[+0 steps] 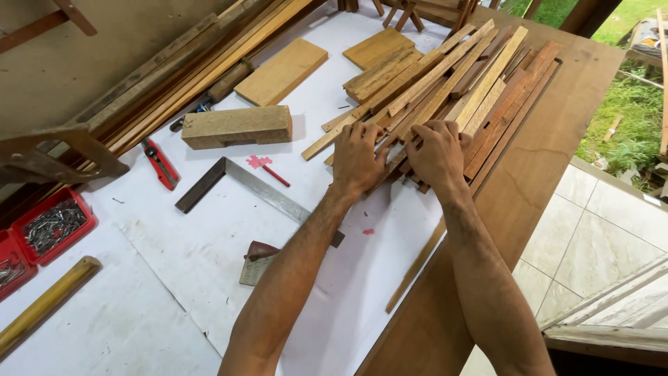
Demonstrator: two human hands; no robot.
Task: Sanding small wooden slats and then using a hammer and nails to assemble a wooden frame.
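Note:
A loose pile of thin wooden slats (pixel 459 76), light and reddish brown, lies fanned across the far right of the workbench. My left hand (pixel 358 159) rests palm down on the near ends of the slats, fingers curled over them. Just to its right, my right hand (pixel 437 152) presses on the same ends, fingers spread over the sticks. Both forearms reach in from the bottom of the view. Whether either hand grips a single slat is hidden under the palms.
A steel try square (pixel 240 182), a red utility knife (pixel 161 163), a red pencil (pixel 275 175), a wood block (pixel 236 127), flat boards (pixel 282 70), red trays of nails (pixel 52 226) and a saw handle (pixel 52 154) sit on the white sheet (pixel 174 278). Tiled floor (pixel 591 237) lies right.

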